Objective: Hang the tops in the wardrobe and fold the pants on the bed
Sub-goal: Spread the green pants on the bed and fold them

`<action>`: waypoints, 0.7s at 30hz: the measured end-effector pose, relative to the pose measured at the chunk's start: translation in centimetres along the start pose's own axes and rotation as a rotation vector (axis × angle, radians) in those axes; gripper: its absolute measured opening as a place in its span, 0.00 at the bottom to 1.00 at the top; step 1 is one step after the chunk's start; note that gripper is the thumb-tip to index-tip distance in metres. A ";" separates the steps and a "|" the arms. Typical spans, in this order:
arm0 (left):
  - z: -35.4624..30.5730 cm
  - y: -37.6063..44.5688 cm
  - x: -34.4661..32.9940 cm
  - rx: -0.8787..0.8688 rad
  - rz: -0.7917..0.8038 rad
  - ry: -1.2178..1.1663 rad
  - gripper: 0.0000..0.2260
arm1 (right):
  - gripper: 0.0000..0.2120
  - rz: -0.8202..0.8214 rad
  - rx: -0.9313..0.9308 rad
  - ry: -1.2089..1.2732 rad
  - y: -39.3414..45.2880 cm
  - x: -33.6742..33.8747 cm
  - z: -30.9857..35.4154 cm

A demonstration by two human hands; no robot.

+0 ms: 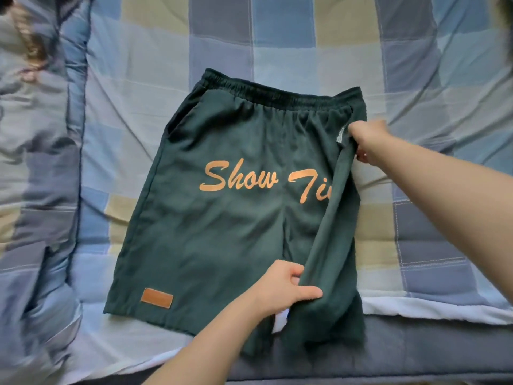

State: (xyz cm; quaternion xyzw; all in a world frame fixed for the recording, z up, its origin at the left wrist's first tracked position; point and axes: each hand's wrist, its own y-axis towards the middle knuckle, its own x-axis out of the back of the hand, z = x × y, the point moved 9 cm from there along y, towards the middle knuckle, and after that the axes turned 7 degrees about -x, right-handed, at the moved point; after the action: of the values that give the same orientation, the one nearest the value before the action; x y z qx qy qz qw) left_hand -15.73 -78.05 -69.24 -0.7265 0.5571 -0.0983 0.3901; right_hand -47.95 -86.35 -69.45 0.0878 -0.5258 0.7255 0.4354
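Left hand [280,287] pinching green shorts [222,218]

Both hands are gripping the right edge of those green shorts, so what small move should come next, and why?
Probably carry that edge leftward. The right hand and left hand already pinch the lifted right side of the shorts, which hides the end of the orange lettering.

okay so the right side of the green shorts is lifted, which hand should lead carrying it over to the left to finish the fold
Probably the right hand. It pinches the shorts near the waistband, by the fold's top. The left hand grips the hem nearer you and can follow.
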 end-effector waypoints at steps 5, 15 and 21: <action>2.6 -7.1 10.0 0.008 -0.178 -0.067 0.07 | 0.02 0.030 0.123 -0.018 -4.5 -5.9 6.9; 9.7 -18.0 29.0 0.028 -0.798 0.077 0.06 | 0.11 0.143 0.280 -0.014 -12.2 -22.2 15.5; 11.4 -20.1 32.8 0.070 -0.968 0.220 0.05 | 0.15 0.110 0.444 -0.200 -14.7 -27.3 18.7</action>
State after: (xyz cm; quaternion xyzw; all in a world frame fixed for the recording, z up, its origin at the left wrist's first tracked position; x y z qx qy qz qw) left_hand 17.37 -100.44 -72.97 -0.8736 0.1900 -0.3628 0.2628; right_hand -26.91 -115.77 -67.26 0.2240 -0.3980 0.8335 0.3110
